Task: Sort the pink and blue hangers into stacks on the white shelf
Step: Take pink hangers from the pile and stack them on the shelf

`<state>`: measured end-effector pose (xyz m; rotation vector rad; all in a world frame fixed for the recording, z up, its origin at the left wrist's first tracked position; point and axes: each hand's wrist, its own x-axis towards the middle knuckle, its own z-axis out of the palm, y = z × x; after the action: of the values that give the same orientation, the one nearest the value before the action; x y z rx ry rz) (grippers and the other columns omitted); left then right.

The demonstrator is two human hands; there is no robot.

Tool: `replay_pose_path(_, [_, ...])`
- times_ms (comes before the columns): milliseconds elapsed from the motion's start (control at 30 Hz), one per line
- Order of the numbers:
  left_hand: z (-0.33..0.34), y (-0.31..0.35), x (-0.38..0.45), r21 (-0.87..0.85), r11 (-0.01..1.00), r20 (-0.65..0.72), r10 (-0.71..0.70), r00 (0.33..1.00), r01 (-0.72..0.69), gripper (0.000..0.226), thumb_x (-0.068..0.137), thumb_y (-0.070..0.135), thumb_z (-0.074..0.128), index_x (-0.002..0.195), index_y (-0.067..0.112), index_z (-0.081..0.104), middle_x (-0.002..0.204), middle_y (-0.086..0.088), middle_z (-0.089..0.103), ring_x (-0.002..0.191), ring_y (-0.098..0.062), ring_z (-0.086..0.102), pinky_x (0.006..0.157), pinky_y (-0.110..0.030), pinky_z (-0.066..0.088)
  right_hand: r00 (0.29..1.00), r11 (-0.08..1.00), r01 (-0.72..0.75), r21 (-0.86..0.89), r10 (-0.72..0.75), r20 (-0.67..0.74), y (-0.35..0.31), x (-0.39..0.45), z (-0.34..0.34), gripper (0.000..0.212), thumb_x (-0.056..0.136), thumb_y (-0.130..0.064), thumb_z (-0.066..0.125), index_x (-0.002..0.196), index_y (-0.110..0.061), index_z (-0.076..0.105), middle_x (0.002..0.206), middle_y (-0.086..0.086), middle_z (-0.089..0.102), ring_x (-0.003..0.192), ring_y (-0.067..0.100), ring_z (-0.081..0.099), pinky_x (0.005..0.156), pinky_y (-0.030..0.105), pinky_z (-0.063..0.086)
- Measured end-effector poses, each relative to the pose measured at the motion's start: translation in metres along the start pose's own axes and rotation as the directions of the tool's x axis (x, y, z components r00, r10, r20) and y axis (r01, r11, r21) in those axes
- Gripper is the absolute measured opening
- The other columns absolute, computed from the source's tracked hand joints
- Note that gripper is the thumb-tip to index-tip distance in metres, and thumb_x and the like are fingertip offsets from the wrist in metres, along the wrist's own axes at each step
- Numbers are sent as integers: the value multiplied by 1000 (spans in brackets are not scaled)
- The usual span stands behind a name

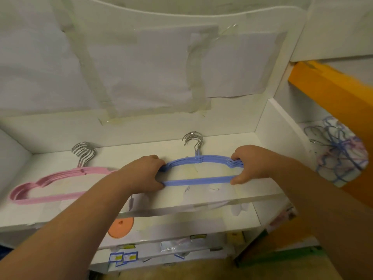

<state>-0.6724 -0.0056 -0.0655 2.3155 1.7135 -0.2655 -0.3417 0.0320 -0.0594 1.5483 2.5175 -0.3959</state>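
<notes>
A stack of several blue hangers (198, 181) lies flat on the white shelf (113, 156), hooks pointing to the back wall. My left hand (144, 174) grips the stack's left end, fingers curled over the top and thumb under the bar. My right hand (249, 164) grips its right end the same way. To the left, a stack of several pink hangers (50, 183) lies flat on the same shelf, untouched, with metal hooks fanned out.
A tangle of loose blue and pink hangers (339, 156) lies on a patterned surface at the right, beyond the shelf's side panel. An orange beam (333, 87) runs above it. Lower shelves hold an orange disc (121, 227) and labelled items.
</notes>
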Motion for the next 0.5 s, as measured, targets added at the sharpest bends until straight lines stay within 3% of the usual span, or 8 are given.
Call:
replay_pose_path(167, [1, 1, 1, 24, 1000, 2, 12, 1000, -12, 42, 71, 47, 63, 106, 25, 57, 101, 4, 52, 89, -17, 55, 79, -37, 49, 1000, 1000, -24, -9, 24, 0, -1, -1, 3, 54, 68, -63, 73, 98, -20, 60, 83, -10, 46, 76, 11, 46, 62, 25, 33])
replay_pose_path(267, [2, 2, 0, 8, 1000, -17, 10, 1000, -10, 37, 71, 46, 63, 102, 26, 56, 96, 5, 51, 87, -16, 54, 77, -34, 48, 998, 998, -57, 14, 57, -31, -3, -5, 10, 59, 69, -58, 73, 111, -20, 58, 89, -11, 44, 84, 14, 47, 71, 28, 37])
replay_pose_path(367, [8, 4, -5, -32, 999, -61, -4, 998, 2, 44, 70, 48, 64, 107, 28, 52, 99, 6, 49, 92, -17, 52, 80, -34, 47, 994, 995, -90, 40, 92, -52, -8, -18, 16, 76, 68, -56, 74, 130, -21, 48, 110, -5, 47, 100, 15, 46, 84, 30, 41])
replay_pose_path(433, [11, 8, -12, -35, 999, -104, -10, 995, 6, 52, 69, 54, 63, 111, 29, 48, 103, 5, 49, 95, -19, 48, 82, -36, 47, 983, 990, -125, 58, 132, -125, -15, -32, 17, 87, 68, -58, 74, 139, -20, 41, 122, -3, 46, 111, 17, 44, 90, 31, 42])
replay_pose_path(500, [12, 14, -21, -27, 999, -174, 15, 985, -20, 54, 70, 60, 60, 113, 28, 47, 108, 4, 50, 99, -20, 46, 85, -38, 47, 961, 985, -139, 103, 160, -225, -22, -50, 16, 83, 69, -61, 72, 137, -21, 44, 120, -4, 48, 111, 17, 46, 91, 32, 43])
